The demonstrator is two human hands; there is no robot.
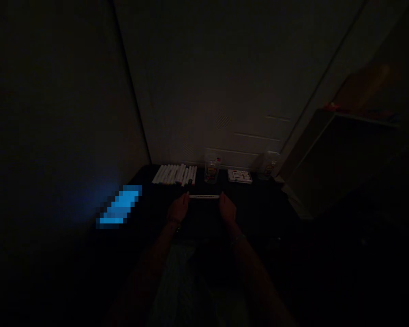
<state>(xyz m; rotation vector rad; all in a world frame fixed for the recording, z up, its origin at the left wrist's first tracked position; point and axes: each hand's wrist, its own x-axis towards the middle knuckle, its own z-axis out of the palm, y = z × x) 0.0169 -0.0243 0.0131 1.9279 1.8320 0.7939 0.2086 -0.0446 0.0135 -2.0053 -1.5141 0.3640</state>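
Marker point(203, 196) lies level between the left hand point(178, 208) and right hand point(227, 207), each pinching one end.

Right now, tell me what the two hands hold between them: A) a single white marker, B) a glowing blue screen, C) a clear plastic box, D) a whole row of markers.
A: the left hand and right hand each hold one end of a single white marker.

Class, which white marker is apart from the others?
The white marker held level between the left hand and right hand; the other markers lie side by side beyond.
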